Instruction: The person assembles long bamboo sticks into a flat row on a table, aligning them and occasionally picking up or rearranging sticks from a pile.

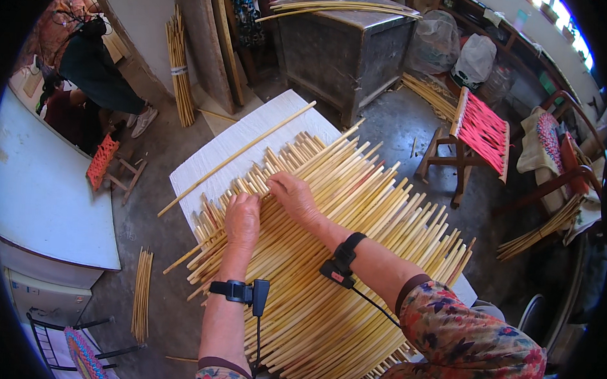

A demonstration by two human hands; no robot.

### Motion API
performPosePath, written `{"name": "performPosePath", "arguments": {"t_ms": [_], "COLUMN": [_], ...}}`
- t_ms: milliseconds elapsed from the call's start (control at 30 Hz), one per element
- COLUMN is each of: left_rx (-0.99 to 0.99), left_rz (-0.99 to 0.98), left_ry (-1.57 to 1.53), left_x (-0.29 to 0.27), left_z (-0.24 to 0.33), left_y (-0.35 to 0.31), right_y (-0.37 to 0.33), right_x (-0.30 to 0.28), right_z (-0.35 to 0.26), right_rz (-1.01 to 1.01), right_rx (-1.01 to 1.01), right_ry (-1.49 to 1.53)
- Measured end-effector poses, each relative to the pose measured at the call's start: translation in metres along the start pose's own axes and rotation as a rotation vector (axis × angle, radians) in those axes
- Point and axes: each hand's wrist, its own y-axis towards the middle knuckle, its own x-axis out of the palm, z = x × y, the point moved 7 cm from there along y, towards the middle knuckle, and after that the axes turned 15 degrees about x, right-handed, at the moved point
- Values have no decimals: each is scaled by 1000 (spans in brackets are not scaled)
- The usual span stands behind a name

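Observation:
A large mat of pale wooden sticks (328,257), laid side by side at a slant, spreads under my arms. My left hand (242,219) is closed at the mat's far left edge, its fingers curled down among the stick ends. Just right of it, my right hand (294,196) is closed in a pinch, fingertips close to the left ones. Whatever the fingertips hold is hidden. One longer stick (339,138) runs past the others at both ends and passes beneath my hands. Beyond the mat, a single loose stick (238,158) lies across the white sheet (193,175).
Stick bundles stand by the wall (179,65) and lie on the floor (141,294). A dark cabinet (321,60) with sticks on top is ahead. To the right are a red-webbed stool (482,132) and a chair (553,131). Two people (97,69) are at far left.

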Motion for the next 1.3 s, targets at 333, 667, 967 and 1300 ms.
{"name": "performPosePath", "arguments": {"t_ms": [333,667,967,1300], "left_rx": [-19,-73,-71,-66], "left_rz": [137,93,80,132], "left_ry": [-41,-100,-186,-89], "left_x": [8,0,-4,-6], "left_z": [3,-10,-20,-15], "left_y": [-4,-9,-17,-17], "right_y": [0,-1,0,1], "right_x": [-1,1,5,4], "right_z": [-2,-4,0,3], "right_rz": [16,-5,-17,-25], "right_rx": [-8,65,59,89], "right_ry": [-36,-25,-14,-21]}}
